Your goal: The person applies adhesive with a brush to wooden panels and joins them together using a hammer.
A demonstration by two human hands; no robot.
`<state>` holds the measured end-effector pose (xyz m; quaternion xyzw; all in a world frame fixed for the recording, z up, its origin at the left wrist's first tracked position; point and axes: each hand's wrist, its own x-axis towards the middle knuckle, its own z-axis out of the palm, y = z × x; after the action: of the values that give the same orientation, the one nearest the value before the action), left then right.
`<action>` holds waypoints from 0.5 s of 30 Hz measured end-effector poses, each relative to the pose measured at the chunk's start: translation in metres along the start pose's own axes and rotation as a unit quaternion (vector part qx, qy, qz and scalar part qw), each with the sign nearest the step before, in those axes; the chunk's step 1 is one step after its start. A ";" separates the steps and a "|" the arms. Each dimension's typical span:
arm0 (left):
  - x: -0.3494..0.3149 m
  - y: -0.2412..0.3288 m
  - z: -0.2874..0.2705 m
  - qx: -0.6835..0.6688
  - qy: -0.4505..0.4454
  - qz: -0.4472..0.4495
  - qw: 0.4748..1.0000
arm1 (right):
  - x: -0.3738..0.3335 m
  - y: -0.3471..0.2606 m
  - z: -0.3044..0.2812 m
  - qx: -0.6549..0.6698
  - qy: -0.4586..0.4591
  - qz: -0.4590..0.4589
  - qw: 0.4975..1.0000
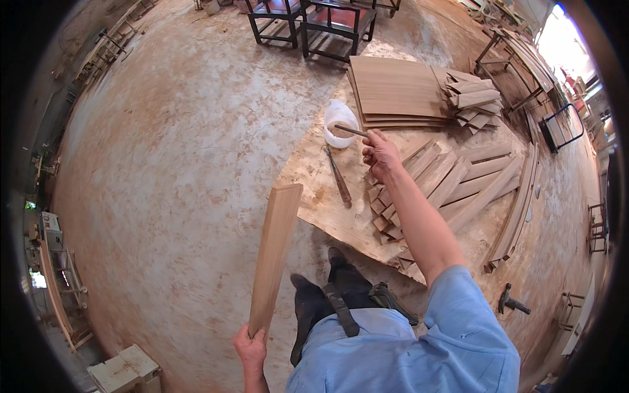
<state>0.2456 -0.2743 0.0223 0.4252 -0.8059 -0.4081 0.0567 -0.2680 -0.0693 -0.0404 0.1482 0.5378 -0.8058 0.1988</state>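
My left hand (pixel 250 347) is closed round the lower end of a wooden board (pixel 274 249), which stands up at a slight tilt left of the worktable. Stretched out over the table, my right hand (pixel 382 154) pinches a thin dark stick (pixel 352 131). The stick's far end reaches into a white plastic tub (pixel 335 112) with a cut, uneven rim. What the tub holds is hard to make out. Just below the tub, a chisel-like tool with a wooden handle (pixel 341 185) lies on the tabletop (pixel 311 196).
Cut wooden pieces (pixel 452 177) are heaped under my right forearm. Behind them lie stacked flat panels (pixel 400 92) and a smaller pile of pieces (pixel 473 98). Long curved strips (pixel 517 209) run along the right, with a hammer (pixel 513 301) nearer me. Dark-framed chairs (pixel 337 26) stand beyond.
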 end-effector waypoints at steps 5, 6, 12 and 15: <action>0.025 -0.019 -0.002 -0.013 0.024 0.035 0.999 | 0.008 -0.003 0.035 -0.118 -0.015 -0.075 0.990; 0.029 -0.014 -0.004 -0.013 0.031 0.045 0.998 | 0.007 -0.004 0.041 -0.141 -0.027 -0.085 0.986; 0.046 -0.012 -0.005 0.003 0.030 0.040 0.999 | 0.018 -0.020 0.043 -0.371 0.021 -0.212 0.904; 0.051 -0.020 -0.003 -0.007 0.027 0.041 0.999 | 0.022 -0.028 0.037 -0.409 0.016 -0.240 0.880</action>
<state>0.2273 -0.3196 -0.0025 0.4020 -0.8181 -0.3993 0.0983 -0.3019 -0.0973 -0.0135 -0.0668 0.8415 -0.5351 0.0335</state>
